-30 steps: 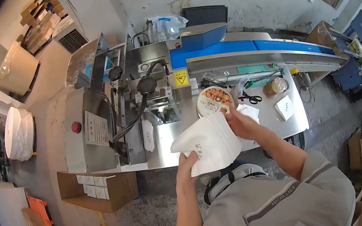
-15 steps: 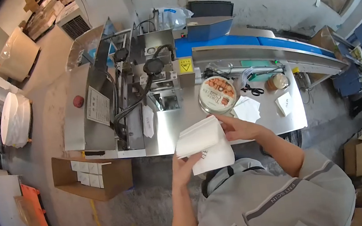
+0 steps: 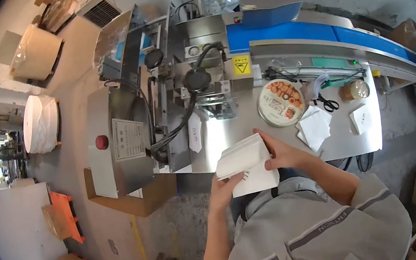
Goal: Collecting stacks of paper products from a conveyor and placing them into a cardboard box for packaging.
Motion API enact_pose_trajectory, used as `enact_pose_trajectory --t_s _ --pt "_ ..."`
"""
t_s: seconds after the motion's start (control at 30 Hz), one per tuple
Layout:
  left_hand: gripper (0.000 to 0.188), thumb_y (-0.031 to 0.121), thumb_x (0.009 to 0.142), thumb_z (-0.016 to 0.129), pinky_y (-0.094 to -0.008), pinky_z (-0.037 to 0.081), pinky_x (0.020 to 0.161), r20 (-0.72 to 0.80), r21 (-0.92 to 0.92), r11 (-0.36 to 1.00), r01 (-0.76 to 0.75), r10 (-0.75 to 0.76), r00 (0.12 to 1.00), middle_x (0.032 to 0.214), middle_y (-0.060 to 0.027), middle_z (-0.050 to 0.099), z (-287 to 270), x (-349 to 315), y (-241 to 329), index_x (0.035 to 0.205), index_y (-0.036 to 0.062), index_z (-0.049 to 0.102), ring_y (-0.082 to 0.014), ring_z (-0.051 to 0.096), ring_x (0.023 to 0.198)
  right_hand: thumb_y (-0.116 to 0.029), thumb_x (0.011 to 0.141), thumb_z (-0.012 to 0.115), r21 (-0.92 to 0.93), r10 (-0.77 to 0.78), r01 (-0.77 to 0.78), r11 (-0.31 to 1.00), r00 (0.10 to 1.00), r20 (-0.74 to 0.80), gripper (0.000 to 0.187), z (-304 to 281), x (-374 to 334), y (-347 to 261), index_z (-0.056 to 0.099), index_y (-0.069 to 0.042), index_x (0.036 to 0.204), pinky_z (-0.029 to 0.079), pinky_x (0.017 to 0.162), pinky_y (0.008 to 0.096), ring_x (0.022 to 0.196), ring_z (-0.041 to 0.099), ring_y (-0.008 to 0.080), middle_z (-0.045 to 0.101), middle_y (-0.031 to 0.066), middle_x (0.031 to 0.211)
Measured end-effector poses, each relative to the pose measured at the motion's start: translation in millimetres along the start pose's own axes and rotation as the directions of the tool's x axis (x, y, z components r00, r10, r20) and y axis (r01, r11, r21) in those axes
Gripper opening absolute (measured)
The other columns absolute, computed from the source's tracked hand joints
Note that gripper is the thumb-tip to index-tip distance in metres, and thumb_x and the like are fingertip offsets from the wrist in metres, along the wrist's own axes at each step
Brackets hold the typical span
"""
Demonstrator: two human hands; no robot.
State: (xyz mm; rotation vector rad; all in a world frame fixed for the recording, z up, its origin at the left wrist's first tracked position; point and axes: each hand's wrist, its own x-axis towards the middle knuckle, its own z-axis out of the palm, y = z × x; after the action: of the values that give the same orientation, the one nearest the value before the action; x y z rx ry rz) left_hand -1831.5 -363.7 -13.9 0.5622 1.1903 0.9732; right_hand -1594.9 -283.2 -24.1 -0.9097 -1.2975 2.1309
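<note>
White round thing [image 3: 40, 124]: stood on the floor off to the far left, honestly couldn't tell what it was.
Orange panel [image 3: 67, 214]: just beside a tan board [image 3: 56, 221], lower down on that same side.
Red button [image 3: 102, 142]: stuck out of the steel housing [image 3: 109, 167], with a printed plate [image 3: 128, 137] next to it.
Cardboard carton [image 3: 146, 204]: partly hidden behind that housing.
White slip [image 3: 195, 133]: lay to the right of the housing.
Left hand [image 3: 222, 189]: clamped on the lower left of the paper, thumb on top.
White paper stack [image 3: 248, 163]: layered, dark print on its lower face, held between both hands in front of the body, by the desk's [image 3: 346, 137] near edge.
Right hand [image 3: 282, 153]: pinched the stack's right side, so the hands were apart but on the same thing.
Round tin [image 3: 280, 103]: sat on the desk beyond the right hand, biscuits pictured on its lid.
Loose white papers [image 3: 315, 127]: overlapping, near the tin.
Black scissors [image 3: 329, 105]: just beside those papers.
Jar [image 3: 356, 89]: near the scissors, pale lid.
White packet [image 3: 361, 119]: nearer the body than the jar, print on top.
</note>
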Motion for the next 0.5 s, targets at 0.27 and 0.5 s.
enact_pose_trajectory --t_s 0.27,0.5 --pt "0.057 0.004 0.085 0.073 -0.0313 0.048 0.096 0.086 0.007 1.000 -0.014 0.013 0.996 0.123 -0.0089 0.062 -40.7 1.7 14.6 0.135 -0.0018 0.047 -0.0163 0.059 0.110 -0.025 0.072 0.083 -0.039 0.095 -0.097 0.995 0.995 -0.030 0.122 38.2 16.5 -13.1 -0.003 0.001 0.154 0.022 0.117 0.0391 0.145 0.024 0.0306 0.023 0.0230 0.156" --pt "0.055 0.013 0.090 0.071 -0.0328 0.050 0.092 0.205 -0.137 0.977 -0.164 0.190 0.960 0.121 -0.0110 0.062 -123.3 -4.6 22.8 0.135 -0.0044 0.045 -0.0164 0.060 0.107 -0.005 0.069 0.074 0.039 0.165 -0.162 0.986 0.916 -0.366 0.093 126.9 52.4 -7.5 0.027 0.003 0.149 0.039 0.105 0.0341 0.124 0.050 0.0221 0.052 0.0131 0.135"
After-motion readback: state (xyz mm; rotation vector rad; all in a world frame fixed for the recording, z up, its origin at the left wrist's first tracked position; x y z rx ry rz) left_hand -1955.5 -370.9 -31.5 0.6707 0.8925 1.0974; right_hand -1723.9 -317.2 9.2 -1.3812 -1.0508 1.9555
